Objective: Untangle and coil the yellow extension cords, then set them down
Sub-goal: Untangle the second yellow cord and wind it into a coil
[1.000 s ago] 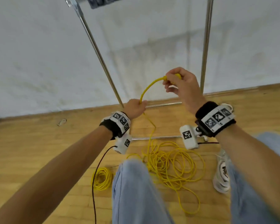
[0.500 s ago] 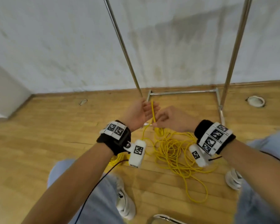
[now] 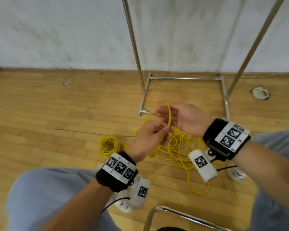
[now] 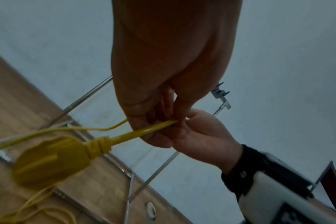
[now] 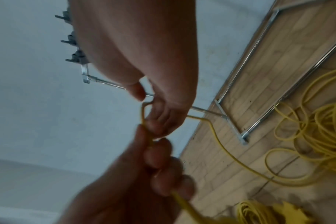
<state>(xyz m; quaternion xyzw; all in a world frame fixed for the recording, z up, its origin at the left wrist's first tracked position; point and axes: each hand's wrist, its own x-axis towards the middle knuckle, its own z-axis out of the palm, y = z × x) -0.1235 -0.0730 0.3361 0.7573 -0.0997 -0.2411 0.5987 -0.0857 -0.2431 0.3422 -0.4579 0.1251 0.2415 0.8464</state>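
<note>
My left hand (image 3: 163, 130) pinches a yellow extension cord (image 3: 169, 114) just above its yellow plug (image 4: 52, 160), which hangs below the fist. From that pinch the cord rises in a short loop over the bent fingers of my right hand (image 3: 165, 114), held close above and to the right. The right wrist view shows this loop (image 5: 144, 109) passing between the right thumb and fingers, with the left hand (image 5: 144, 166) gripping beneath. The cord's remaining length lies in a loose tangle (image 3: 177, 147) on the wooden floor under both hands. A second yellow cord (image 3: 108, 145) lies coiled to the left.
A metal rack stands against the white wall, its base frame (image 3: 185, 78) on the floor just beyond the tangle, with two poles rising. Round floor fittings (image 3: 259, 93) (image 3: 68, 81) sit left and right. A chrome tube (image 3: 173, 212) and my white shoes (image 3: 237, 175) are near.
Both hands have come down from chest height to just above the tangle. The right hand has closed in on the left and now carries a short loop of cord.
</note>
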